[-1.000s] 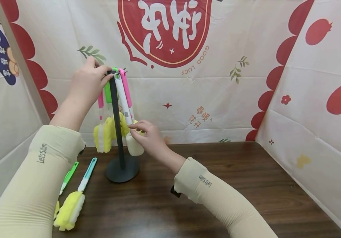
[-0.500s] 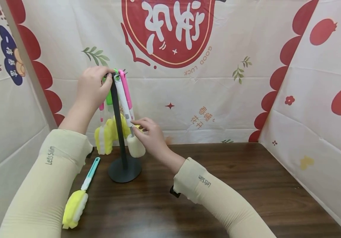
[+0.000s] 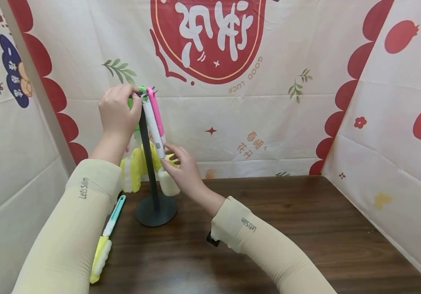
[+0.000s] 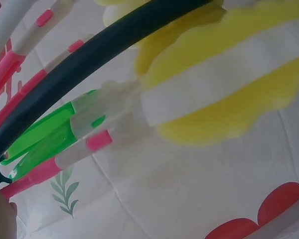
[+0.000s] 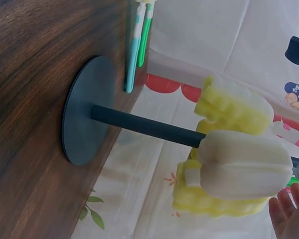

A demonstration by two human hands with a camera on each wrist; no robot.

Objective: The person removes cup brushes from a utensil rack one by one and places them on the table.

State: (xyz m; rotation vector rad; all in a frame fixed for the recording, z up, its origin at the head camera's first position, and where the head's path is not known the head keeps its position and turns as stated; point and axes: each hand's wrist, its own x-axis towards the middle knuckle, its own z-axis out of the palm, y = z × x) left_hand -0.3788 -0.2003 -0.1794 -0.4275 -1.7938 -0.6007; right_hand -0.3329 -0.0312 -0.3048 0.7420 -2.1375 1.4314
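Note:
A black stand (image 3: 146,147) with a round base holds several sponge bottle brushes hanging from its top. My left hand (image 3: 118,108) holds the stand's top, fingers over it and thumb at the side. Low on its handle, my right hand (image 3: 185,167) pinches a white-handled brush (image 3: 153,124) between thumb and fingers. This brush's cream sponge head (image 5: 244,167) hangs before the pole in the right wrist view. Beside it hangs a pink-handled brush (image 3: 155,110). Green handles (image 4: 50,137) and a yellow-and-white sponge head (image 4: 229,74) fill the left wrist view.
On the brown wooden table (image 3: 262,228), a turquoise-handled brush (image 3: 115,214) lies left of the stand, partly behind my left sleeve. Near it lies a green-handled brush (image 5: 145,37). Printed cloth walls (image 3: 210,114) enclose the table's back and sides.
My left hand has lowered and turned at the stand's top, its forearm swinging right over the brushes on the table. My right hand stays at the white handle's lower end. The view has shifted slightly.

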